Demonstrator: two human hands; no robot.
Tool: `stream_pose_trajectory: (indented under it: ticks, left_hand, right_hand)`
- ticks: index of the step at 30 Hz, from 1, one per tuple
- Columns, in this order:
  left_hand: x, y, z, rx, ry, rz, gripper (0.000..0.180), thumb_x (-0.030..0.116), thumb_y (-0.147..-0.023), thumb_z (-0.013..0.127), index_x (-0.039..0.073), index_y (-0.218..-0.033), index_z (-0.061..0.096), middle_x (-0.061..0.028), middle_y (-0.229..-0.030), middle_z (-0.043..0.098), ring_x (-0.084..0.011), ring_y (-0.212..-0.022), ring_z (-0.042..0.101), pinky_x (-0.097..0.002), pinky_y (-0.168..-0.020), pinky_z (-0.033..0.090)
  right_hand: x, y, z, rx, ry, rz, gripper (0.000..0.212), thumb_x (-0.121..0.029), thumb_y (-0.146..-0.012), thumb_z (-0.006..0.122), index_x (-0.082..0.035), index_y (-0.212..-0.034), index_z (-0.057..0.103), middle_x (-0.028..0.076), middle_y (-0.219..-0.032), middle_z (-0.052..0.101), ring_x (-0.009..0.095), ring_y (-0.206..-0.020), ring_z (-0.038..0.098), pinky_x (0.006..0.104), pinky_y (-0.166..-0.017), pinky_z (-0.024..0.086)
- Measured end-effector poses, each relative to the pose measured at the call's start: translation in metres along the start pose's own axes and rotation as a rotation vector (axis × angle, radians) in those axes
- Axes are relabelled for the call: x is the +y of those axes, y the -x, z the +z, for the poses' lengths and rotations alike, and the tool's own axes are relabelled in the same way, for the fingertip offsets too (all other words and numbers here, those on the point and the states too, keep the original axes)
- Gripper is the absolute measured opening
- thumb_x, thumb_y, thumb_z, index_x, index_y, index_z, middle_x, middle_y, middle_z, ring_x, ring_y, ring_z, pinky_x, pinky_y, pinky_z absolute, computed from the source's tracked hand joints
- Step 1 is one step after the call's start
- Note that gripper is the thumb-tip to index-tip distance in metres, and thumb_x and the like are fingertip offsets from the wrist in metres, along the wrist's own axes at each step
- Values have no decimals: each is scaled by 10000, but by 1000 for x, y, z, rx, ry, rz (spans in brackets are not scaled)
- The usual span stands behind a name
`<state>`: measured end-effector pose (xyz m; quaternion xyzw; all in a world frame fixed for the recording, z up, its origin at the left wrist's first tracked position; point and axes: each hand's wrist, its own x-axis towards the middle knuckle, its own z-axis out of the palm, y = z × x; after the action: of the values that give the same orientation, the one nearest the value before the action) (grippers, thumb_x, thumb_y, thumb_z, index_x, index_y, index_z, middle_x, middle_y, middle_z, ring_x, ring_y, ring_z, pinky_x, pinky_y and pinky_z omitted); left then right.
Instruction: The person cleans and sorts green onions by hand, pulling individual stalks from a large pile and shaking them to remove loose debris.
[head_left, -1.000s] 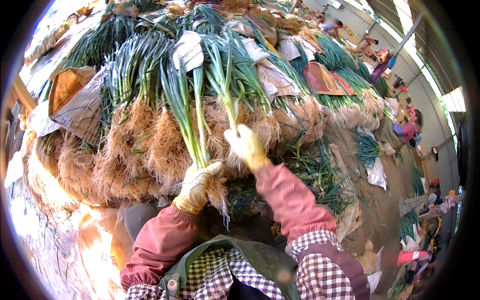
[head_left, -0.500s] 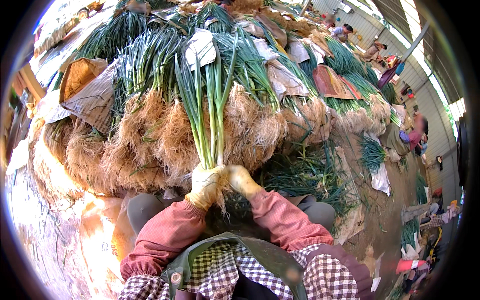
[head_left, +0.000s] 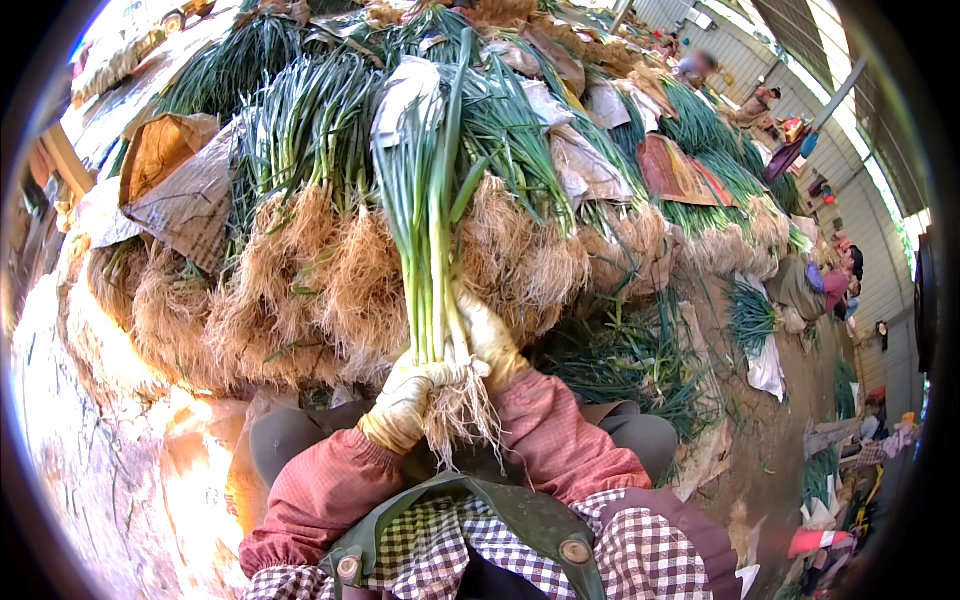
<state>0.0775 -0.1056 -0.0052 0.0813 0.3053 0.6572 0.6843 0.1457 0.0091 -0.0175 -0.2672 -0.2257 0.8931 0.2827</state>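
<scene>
Pale corrugated wall panels (head_left: 850, 190) curve along the right side of a large covered shed, above a bare brown earth floor (head_left: 755, 430), while a broad heap of dark green, long-leaved onions with tangled straw-coloured roots (head_left: 360, 280) fills the ground ahead of the person. Between that heap and the person's lap, a slim bunch of green onions with whitish-green stalks (head_left: 430, 270) is held up in front of the body, its long axis running almost straight away from the chest, leaf tips toward the heap and stringy beige roots (head_left: 460, 415) toward the lap. Nearer the root end is the left hand in a cream-yellow work glove (head_left: 405, 395): its fingers are wrapped round the stalk bases, with a gloved digit lying across the front just above the roots. Slightly farther up the stalks, on their right side, is the right hand in a matching cream-yellow glove (head_left: 492, 340), close against the bunch; its fingertips seem to pass behind the stalks, so I cannot tell whether they are pinching. Loose dark green leaf scraps (head_left: 640, 375) lie beyond the right forearm.
</scene>
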Motion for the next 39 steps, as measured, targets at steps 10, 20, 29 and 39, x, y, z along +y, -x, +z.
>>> stream_pose_trajectory:
  ticks: [10,20,29,39]
  left_hand:
    - [31,16,-9,16,62,27,254,76,-831,623,-17,-1057,555,-54,-658,547,-167,-532,546,-263,-456,441]
    - [34,-9,7,-45,-132,96,254,13,-723,573,-48,-969,559,-185,-1032,615,-323,-978,605,-408,-913,460]
    - [5,-38,-5,51,-4,74,406,-79,-766,546,-124,-1166,496,-191,-1126,585,-317,-1055,584,-376,-883,492]
    - [34,-17,16,-97,-167,266,422,-34,-697,566,-94,-1115,539,-192,-1158,585,-317,-1075,578,-383,-898,472]
  right_hand:
    - [-3,24,-69,-541,1752,902,249,-239,-785,646,-57,-951,685,96,-813,674,227,-700,647,340,-662,517]
    - [-210,-47,-115,637,1760,-672,373,-444,-736,698,-78,-774,636,114,-796,642,246,-676,592,375,-603,457]
    - [-78,-8,-67,340,1248,-1098,146,-137,-815,651,-55,-930,614,85,-846,644,169,-744,606,312,-688,513]
    - [-239,-38,-49,328,1074,-905,202,-247,-838,614,-67,-766,558,74,-705,578,163,-585,548,301,-533,476]
